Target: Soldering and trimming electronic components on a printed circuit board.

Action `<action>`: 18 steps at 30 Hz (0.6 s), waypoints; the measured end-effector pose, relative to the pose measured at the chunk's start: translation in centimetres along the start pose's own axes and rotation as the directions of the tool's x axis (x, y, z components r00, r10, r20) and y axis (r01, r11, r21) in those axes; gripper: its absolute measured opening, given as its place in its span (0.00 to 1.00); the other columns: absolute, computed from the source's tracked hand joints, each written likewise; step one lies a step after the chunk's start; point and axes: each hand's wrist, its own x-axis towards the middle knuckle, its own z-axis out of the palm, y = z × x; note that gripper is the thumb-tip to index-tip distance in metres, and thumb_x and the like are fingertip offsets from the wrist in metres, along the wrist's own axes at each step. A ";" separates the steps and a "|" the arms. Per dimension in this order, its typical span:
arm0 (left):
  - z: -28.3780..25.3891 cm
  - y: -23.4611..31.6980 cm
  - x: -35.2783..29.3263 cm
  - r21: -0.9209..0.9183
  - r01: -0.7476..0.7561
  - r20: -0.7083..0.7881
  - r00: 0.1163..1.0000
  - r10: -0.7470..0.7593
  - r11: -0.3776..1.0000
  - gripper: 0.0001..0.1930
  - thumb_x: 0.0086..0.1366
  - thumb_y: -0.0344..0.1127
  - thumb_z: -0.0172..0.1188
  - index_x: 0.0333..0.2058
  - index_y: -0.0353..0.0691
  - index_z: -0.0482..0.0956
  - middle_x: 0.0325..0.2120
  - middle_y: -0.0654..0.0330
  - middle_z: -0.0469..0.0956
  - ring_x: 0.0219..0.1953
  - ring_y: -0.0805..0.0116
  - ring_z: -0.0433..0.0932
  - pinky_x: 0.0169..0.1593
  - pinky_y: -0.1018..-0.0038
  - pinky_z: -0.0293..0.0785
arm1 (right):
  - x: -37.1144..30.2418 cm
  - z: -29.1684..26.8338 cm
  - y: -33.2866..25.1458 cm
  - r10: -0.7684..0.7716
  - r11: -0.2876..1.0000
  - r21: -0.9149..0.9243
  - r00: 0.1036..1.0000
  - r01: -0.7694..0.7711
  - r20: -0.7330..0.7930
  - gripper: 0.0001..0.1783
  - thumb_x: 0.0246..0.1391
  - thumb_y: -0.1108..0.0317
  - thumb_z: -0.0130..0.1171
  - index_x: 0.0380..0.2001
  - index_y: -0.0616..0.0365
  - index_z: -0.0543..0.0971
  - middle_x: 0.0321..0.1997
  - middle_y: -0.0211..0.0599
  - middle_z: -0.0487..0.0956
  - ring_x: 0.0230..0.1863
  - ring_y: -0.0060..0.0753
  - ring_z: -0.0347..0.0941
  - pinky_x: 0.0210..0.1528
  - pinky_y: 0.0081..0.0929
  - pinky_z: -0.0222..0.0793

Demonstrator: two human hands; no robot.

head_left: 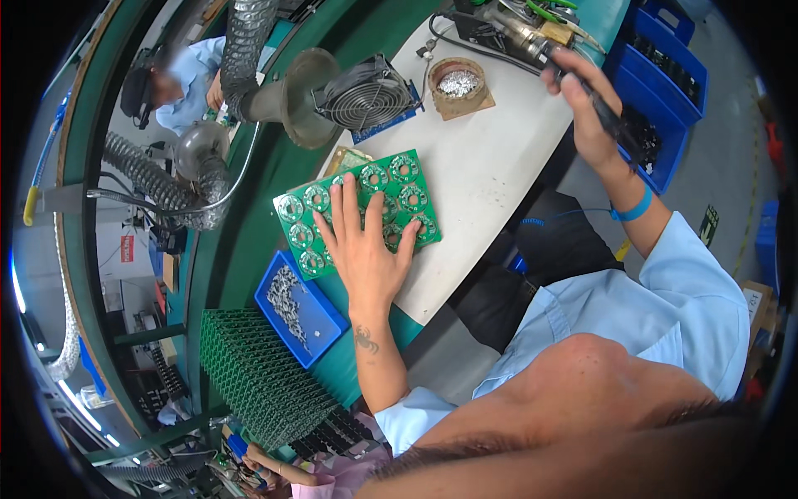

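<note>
Flat — left hand (366, 249) on green board (359, 212).

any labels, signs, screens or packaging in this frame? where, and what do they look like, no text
Sign: far left background, small red-and-white rectangle.
Label: right, on the floor, small dark tilted tag with light marks.
Cardboard box: right edge, brown, partly cut off.
No screens visible.

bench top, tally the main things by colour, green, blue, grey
green: 2, panel of round circuit boards under the left hand, stack of panels
blue: 1, small tray of metal parts
grey: 1, small fan
total: 4
</note>
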 end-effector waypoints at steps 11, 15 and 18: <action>1.9 -1.9 -0.3 0.000 -0.019 -0.052 0.998 0.019 1.000 0.29 0.59 0.54 0.72 0.54 0.44 0.81 0.74 0.50 0.61 0.77 0.46 0.54 0.76 0.36 0.40 | -8.3 3.3 -3.3 -0.130 0.991 0.050 0.825 0.122 0.551 0.22 0.45 0.81 0.66 0.47 0.66 0.83 0.38 0.41 0.83 0.37 0.39 0.74 0.53 0.39 0.71; 1.9 -1.9 0.3 0.006 -0.030 -0.014 0.999 0.030 1.000 0.29 0.60 0.53 0.70 0.55 0.42 0.80 0.74 0.47 0.59 0.77 0.45 0.53 0.76 0.37 0.42 | -10.0 3.6 -3.2 -0.109 0.994 0.050 0.798 0.099 0.592 0.22 0.43 0.82 0.66 0.46 0.66 0.83 0.36 0.40 0.82 0.35 0.39 0.73 0.57 0.42 0.70; 1.4 -1.7 0.4 0.005 -0.038 0.030 0.999 0.038 0.999 0.28 0.62 0.52 0.67 0.55 0.38 0.78 0.74 0.45 0.57 0.77 0.44 0.53 0.76 0.39 0.44 | -10.6 3.8 -3.2 -0.098 0.995 0.033 0.786 0.098 0.610 0.22 0.42 0.82 0.66 0.46 0.66 0.83 0.35 0.39 0.82 0.34 0.38 0.73 0.59 0.44 0.70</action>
